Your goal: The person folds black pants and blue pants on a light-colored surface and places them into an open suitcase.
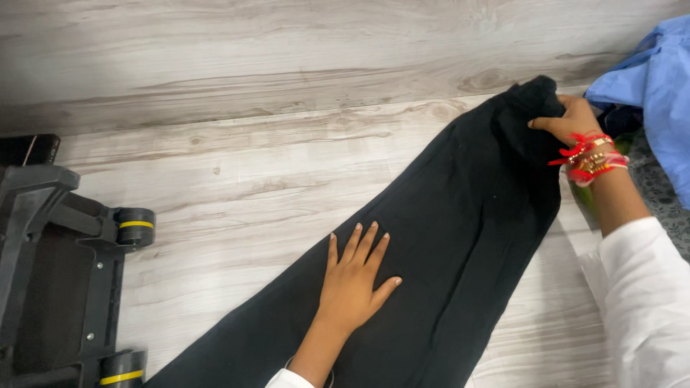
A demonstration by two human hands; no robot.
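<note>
A long black garment (460,237) lies spread diagonally across a pale wood-grain floor (251,172), running from the bottom left to the upper right. My left hand (354,282) rests flat on its middle, fingers spread, pressing the cloth down. My right hand (571,121), with red and gold bangles on the wrist and a white sleeve behind it, pinches the upper end of the black garment at the far right.
A black equipment base (50,273) with two yellow-banded wheels (135,226) stands at the left edge. A light blue cloth (658,86) lies heaped at the top right, over dark and patterned fabric.
</note>
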